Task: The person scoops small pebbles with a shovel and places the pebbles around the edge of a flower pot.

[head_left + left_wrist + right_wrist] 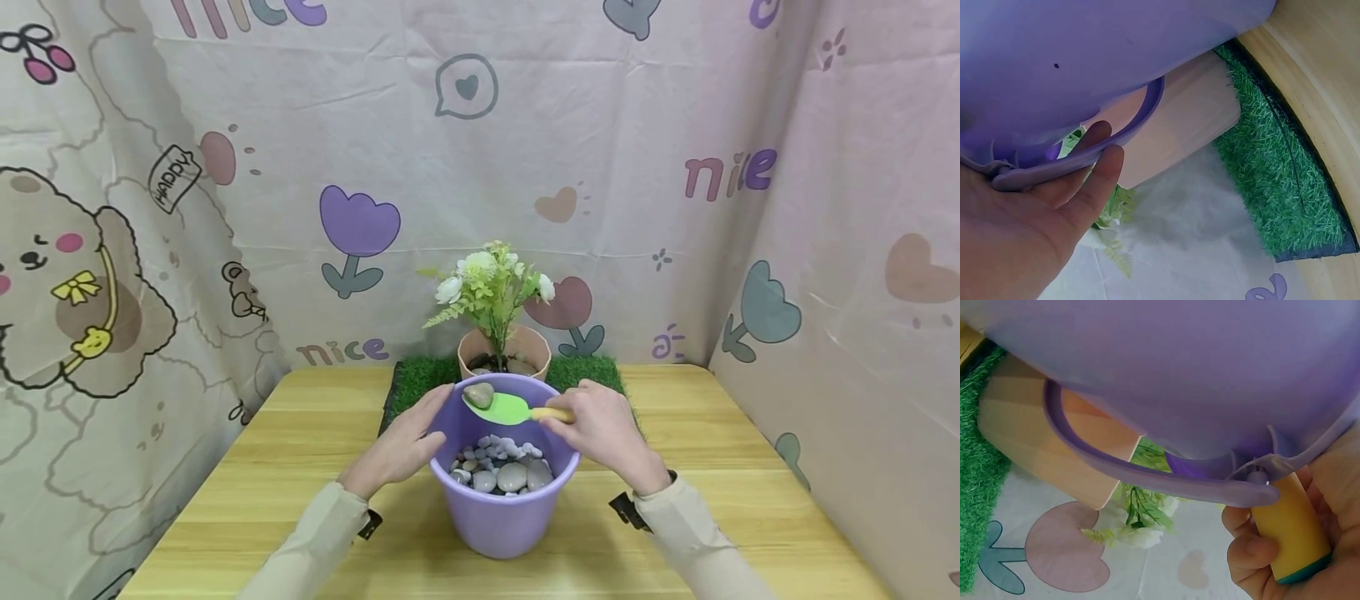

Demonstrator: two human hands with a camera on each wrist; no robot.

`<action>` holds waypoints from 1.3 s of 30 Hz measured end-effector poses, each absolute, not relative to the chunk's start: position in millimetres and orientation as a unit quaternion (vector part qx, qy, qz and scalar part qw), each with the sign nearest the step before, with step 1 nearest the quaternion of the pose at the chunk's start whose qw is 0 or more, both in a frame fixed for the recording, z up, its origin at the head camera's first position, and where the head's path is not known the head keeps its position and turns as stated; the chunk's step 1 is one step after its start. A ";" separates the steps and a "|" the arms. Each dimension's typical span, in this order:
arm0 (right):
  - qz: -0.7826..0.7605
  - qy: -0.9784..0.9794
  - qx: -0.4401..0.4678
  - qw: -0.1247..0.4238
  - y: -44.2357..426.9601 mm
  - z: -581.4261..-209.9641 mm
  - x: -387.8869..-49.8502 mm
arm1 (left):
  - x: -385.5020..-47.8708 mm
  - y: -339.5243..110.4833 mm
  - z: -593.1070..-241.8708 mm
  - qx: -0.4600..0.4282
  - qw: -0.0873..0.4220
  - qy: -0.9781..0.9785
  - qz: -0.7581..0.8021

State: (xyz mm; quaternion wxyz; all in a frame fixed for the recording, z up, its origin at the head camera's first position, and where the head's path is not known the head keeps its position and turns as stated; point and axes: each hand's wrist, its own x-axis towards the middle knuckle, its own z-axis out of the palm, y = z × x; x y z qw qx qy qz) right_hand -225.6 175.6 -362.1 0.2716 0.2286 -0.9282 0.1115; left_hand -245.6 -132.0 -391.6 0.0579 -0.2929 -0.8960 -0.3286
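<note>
A purple bucket [504, 525] stands on the table, with several pebbles and larger stones [512, 477] in its bottom. My right hand [596, 421] grips the yellow handle [1294, 531] of a small trowel. Its green blade [510, 409] is over the bucket's mouth, and one grey-brown stone [478, 395] lies on the tip. At the bucket's left rim is my left hand [401, 442], its fingers extended. In the left wrist view these fingers [1107, 172] touch the bucket's lowered bail handle [1141, 119]. The bucket wall hides the trowel's blade from both wrist views.
Right behind the bucket, a pink-beige pot [467, 348] with white flowers and green leaves [487, 287] stands on a green artificial turf mat [423, 383]. The wooden table [300, 467] meets printed cloth [480, 167] at the back and sides.
</note>
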 end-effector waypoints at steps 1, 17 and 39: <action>0.114 -0.928 0.228 0.270 175.6 -362.1 -225.4 | -245.6 -132.2 -391.8 -0.293 0.057 -0.896 -0.329; 0.163 -0.931 0.213 0.248 178.5 -361.9 -219.5 | -245.1 -132.3 -390.3 -0.302 0.057 -0.899 -0.313; 0.136 -0.928 0.223 0.267 179.1 -358.5 -216.8 | -243.9 -133.6 -390.6 -0.299 0.057 -0.898 -0.318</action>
